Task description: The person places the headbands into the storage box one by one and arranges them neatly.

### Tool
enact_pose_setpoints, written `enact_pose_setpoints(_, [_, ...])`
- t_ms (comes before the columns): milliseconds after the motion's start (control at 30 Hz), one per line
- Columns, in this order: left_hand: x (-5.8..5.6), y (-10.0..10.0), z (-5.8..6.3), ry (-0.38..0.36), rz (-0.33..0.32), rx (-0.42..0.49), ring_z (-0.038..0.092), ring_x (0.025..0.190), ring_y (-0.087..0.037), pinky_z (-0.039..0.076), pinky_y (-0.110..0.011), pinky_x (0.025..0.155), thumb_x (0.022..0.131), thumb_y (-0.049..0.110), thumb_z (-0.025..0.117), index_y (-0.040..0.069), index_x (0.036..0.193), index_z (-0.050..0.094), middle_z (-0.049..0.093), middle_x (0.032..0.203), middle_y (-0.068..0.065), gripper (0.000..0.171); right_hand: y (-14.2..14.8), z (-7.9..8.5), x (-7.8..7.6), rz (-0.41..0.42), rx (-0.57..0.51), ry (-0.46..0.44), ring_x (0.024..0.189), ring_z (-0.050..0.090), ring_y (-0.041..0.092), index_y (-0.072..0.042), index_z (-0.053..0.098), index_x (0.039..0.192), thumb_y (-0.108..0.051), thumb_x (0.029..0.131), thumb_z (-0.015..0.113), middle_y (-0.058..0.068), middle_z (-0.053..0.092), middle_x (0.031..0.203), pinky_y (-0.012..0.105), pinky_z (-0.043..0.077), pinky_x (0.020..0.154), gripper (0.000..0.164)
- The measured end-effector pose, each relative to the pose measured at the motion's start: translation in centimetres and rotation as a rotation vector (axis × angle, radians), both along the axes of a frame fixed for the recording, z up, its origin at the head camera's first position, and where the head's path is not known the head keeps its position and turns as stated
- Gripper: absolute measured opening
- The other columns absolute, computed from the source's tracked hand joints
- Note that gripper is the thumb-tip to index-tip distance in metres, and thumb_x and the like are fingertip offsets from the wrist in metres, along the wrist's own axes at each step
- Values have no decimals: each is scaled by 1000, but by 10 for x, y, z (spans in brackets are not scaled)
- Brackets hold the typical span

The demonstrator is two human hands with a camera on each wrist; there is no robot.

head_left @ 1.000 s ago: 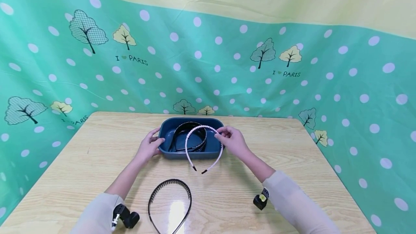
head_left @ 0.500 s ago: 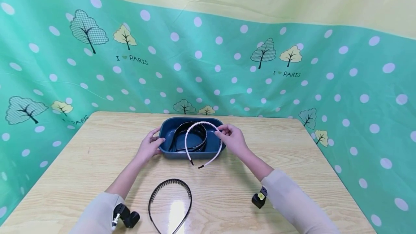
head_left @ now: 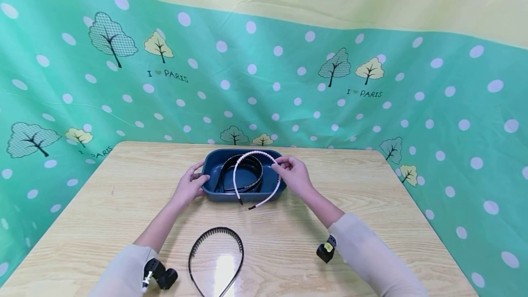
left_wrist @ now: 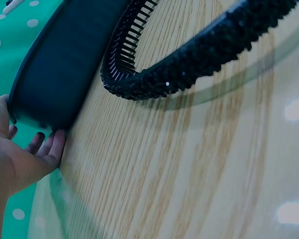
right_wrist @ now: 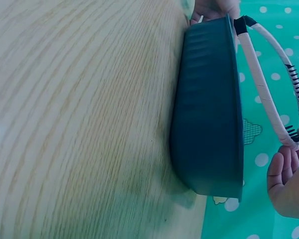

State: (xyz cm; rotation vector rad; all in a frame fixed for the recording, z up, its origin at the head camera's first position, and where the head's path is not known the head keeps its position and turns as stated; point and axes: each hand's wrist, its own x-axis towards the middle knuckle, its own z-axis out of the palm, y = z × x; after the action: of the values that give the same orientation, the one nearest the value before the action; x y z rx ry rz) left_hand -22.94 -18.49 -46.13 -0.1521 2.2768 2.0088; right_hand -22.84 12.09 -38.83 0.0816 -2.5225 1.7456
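Observation:
A dark blue plastic bin (head_left: 224,197) stands near the table's back edge with black headbands (head_left: 223,172) lying inside. My left hand (head_left: 190,187) grips its left end, thumb at the rim and fingers low on the outside wall. Over the right half of the bin, my right hand (head_left: 295,177) pinches a white headband (right_wrist: 260,82) by its side. Its black-tipped ends point toward me, above the bin's front rim, and small teeth line its inside. A black toothed headband (left_wrist: 189,72) lies on the table in front, its outer face rough and beaded.
The light wood table (head_left: 350,191) reaches back to a green dotted curtain (head_left: 247,81). A small black wrist camera (head_left: 166,278) sits at the left sleeve and another wrist camera (head_left: 325,252) at the right one.
My right hand has moved the white headband slightly back and left, so its ends are nearer the bin's front wall. The left hand, bin and black headband on the table stay in place.

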Motion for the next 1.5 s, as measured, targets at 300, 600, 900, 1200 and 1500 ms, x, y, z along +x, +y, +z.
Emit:
enact_pose_setpoints(300, [0,1,0,14,-3,-5,62,90,-18,57,-24,70,95,19,51,15,148,26,40,134,-28,59,-6,-2,-5,-19,-36,15,71,48,13,-4,66,99,-17,84,69,1,52,79,16,41,55,20])
enact_pose_setpoints(600, [1,0,1,16,-4,5,62,88,-17,57,-24,69,95,19,51,16,148,25,39,135,-27,59,-9,-5,-8,-35,-67,11,66,49,12,-5,65,98,-19,84,70,1,51,78,17,41,53,20])
enact_pose_setpoints(900, [2,1,3,14,-4,25,61,90,-18,56,-22,68,96,19,50,15,149,23,38,136,-27,60,-13,-5,-11,-55,-117,6,61,49,9,-4,65,99,-18,84,70,0,51,77,17,44,51,21])
enact_pose_setpoints(1200, [2,1,2,19,2,13,61,89,-17,56,-22,68,95,19,51,15,148,26,40,134,-27,59,-18,-2,-12,-65,-141,2,59,50,9,-3,65,99,-17,84,69,0,50,75,17,44,51,21])
enact_pose_setpoints(1500, [1,0,0,14,0,-3,62,87,-15,57,-24,69,95,20,52,17,148,26,41,134,-26,59,-21,-5,-16,-86,-159,-14,59,49,10,-4,66,98,-17,85,69,0,50,75,17,43,51,19])
